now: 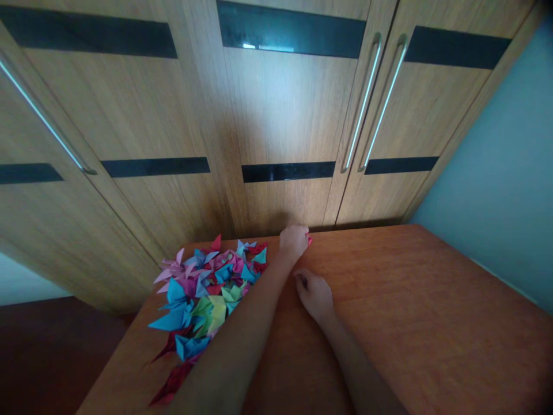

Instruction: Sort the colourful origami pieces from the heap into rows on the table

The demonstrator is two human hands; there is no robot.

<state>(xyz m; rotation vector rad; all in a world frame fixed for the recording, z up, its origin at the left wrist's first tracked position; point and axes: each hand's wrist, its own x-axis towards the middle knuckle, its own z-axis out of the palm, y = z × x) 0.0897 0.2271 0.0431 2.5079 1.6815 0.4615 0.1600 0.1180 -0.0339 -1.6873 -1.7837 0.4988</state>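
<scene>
Red paper (310, 240) gripped in left hand (294, 239) | right hand (315, 296) loosely curled, contents unclear | left forearm (254, 323), swung outward, could scatter origami (203, 311) left of hands

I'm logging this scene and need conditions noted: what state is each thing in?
Left hand: closed on a pinkish-red piece.
Pinkish-red piece: mostly hidden by the left hand.
Right hand: fingers curled; whether it holds anything is unclear.
Colourful paper pieces: folded, heaped together on the table.
Cabinet doors: shut.
</scene>
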